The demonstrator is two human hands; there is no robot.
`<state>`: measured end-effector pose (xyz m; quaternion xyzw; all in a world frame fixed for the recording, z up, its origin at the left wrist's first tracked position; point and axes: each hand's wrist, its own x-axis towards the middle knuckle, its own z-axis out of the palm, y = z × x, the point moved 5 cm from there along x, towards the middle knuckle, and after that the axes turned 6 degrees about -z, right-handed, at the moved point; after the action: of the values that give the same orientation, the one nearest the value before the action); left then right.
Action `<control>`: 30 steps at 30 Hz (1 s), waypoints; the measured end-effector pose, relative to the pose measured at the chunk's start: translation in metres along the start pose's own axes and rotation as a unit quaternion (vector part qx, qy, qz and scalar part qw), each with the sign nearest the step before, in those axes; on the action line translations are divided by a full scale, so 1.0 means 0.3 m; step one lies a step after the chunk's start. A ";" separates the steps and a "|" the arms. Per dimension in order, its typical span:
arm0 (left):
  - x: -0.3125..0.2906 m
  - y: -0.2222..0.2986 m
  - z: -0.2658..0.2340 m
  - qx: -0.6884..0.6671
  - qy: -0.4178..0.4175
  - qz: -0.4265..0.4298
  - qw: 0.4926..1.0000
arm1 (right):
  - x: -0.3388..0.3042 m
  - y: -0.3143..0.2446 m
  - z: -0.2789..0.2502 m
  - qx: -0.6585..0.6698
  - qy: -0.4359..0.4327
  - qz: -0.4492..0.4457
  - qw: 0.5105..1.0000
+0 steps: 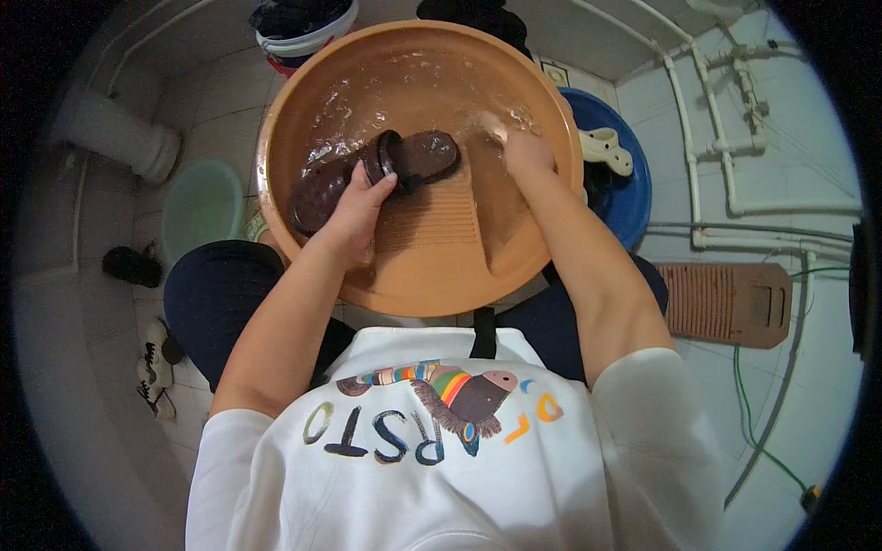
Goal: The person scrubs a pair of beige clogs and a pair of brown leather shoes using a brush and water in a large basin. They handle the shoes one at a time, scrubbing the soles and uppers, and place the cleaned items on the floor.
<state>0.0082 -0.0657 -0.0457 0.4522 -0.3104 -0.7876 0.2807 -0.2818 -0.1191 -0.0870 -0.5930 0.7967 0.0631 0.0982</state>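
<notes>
A dark brown slipper rests at a slant across the ribbed washboard part of a large orange basin. My left hand is closed on its middle, with the thumb over the strap. The slipper's heel end points right, and its wet, shiny front lies toward the basin's left wall. On the right side of the basin, my right hand dips into the water, apart from the slipper. Splashing water blurs its fingers, so I cannot make out whether they hold anything.
Right of the basin, a blue tub holds a cream shoe. A brown washboard lies near my right knee. At left stand a pale green basin and a dark brush-like thing. A white bucket holds dark cloth behind.
</notes>
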 end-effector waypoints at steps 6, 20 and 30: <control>0.029 -0.030 -0.035 -0.013 -0.018 0.007 1.000 | -0.282 -0.168 -0.193 0.142 0.046 -0.115 0.982; 0.025 -0.042 -0.034 -0.039 -0.020 -0.018 0.999 | -0.145 -0.036 0.019 -0.056 -0.060 -0.058 0.995; 0.000 -0.034 -0.014 0.022 -0.014 0.001 1.000 | -0.477 -0.430 -0.266 0.097 0.035 -0.227 0.968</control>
<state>0.0102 -0.0601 -0.0548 0.4465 -0.3323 -0.7867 0.2671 -0.1249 -0.0403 0.0257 -0.7480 0.6463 -0.0588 0.1389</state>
